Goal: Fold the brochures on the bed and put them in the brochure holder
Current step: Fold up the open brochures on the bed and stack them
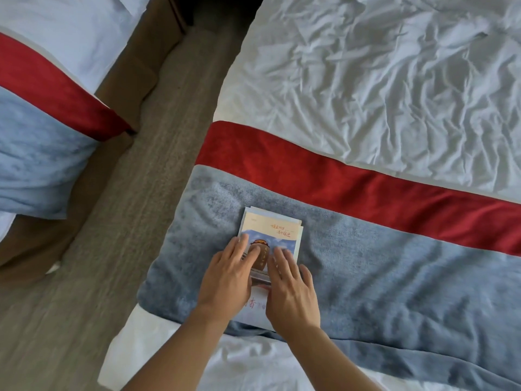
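Item 1: stack of brochures (270, 230), lying on the grey-blue bed runner (394, 263) near the bed's left edge, toward 6 o'clock in the view. The top sheet is showing orange lettering on a cream band above a picture of a brown jar against sky. Edges of lower sheets are peeking out at the 12 o'clock end.

Item 2: left hand (228, 280), lying flat on the left half of the stack, fingers straight and slightly spread, pointing toward 1 o'clock, pressing down and gripping nothing.

Item 3: right hand (290, 292), lying flat on the right half, fingers extended toward 11 o'clock, likewise pressing rather than clasping. The two hands are sitting side by side, nearly touching, over the stack's lower portion.

Item 4: red band (366, 182), running along the runner's far side, bordering the wrinkled white sheet (394, 80) at 1 o'clock.

Item 5: second bed (42, 108), standing at 9 o'clock across a strip of grey-brown floor (141, 207), carrying the same red and grey-blue runner.
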A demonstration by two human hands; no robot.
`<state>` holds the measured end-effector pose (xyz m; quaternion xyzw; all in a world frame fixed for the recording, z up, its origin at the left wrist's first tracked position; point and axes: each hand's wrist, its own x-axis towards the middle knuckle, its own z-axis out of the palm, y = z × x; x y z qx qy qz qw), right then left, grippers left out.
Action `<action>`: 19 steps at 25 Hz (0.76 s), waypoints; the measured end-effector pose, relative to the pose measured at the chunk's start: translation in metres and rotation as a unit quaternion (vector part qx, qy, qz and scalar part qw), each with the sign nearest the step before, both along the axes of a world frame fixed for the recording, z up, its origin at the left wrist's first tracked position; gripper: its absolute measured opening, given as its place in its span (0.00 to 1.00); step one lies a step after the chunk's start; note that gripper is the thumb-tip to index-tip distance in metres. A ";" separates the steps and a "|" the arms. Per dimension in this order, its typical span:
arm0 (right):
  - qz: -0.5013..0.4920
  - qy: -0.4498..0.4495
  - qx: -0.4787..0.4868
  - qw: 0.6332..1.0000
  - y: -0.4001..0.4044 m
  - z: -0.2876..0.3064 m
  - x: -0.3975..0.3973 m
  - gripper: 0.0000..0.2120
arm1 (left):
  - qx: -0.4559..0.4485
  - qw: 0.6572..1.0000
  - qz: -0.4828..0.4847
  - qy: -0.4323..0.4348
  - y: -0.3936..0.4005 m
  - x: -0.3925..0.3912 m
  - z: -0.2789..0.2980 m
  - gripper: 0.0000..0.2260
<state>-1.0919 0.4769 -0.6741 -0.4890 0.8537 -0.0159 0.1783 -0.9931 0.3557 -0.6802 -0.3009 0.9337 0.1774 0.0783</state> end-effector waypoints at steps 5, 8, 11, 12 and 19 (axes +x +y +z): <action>-0.015 -0.043 0.044 0.998 -0.005 -0.013 0.001 0.36 | 0.014 1.000 0.005 -0.024 -0.001 -0.005 -0.008 0.28; -0.008 -0.051 0.072 0.996 -0.010 -0.015 -0.003 0.37 | 0.028 0.999 0.003 -0.043 -0.004 -0.012 -0.010 0.28; -0.010 -0.051 0.050 0.997 -0.012 -0.006 -0.004 0.34 | 0.030 1.000 0.002 -0.007 -0.007 -0.010 -0.004 0.26; -0.045 -0.053 0.025 0.997 -0.009 -0.004 -0.005 0.30 | 0.043 0.999 0.020 0.020 -0.008 -0.007 -0.002 0.24; -0.317 -0.147 0.014 0.937 -0.009 -0.003 -0.005 0.27 | 0.138 0.956 0.257 0.041 -0.007 -0.012 -0.008 0.16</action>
